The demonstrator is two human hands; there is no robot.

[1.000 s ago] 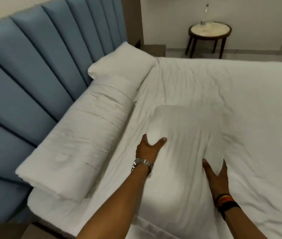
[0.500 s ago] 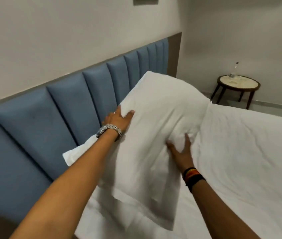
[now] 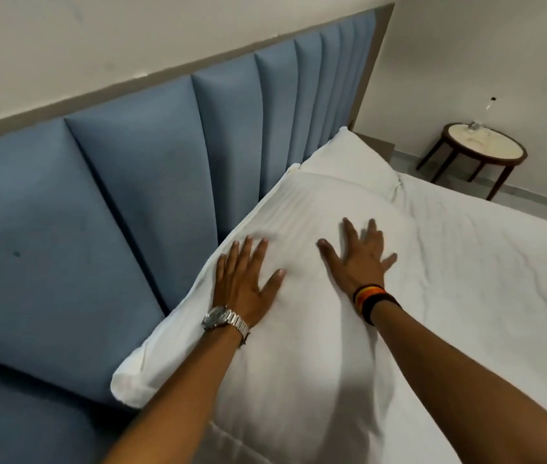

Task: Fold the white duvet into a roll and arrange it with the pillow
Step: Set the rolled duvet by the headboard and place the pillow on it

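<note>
A white pillow (image 3: 302, 316) lies against the blue headboard, on top of the rolled duvet, which is almost wholly hidden; a quilted strip of the duvet (image 3: 232, 447) shows at the bottom. My left hand (image 3: 245, 279), with a metal watch, presses flat on the pillow's left side, fingers spread. My right hand (image 3: 359, 256), with dark wristbands, presses flat on the pillow's upper right. A second white pillow (image 3: 349, 162) lies further along the headboard, touching the first.
The padded blue headboard (image 3: 131, 182) runs along the left under a cream wall. The white bed sheet (image 3: 483, 279) stretches to the right. A small round side table (image 3: 479, 149) with a clear bottle stands on the floor at the far right.
The pillow went from the mattress up into the air and now lies on the duvet roll by the headboard. Both hands let go of their grip and lie flat on it.
</note>
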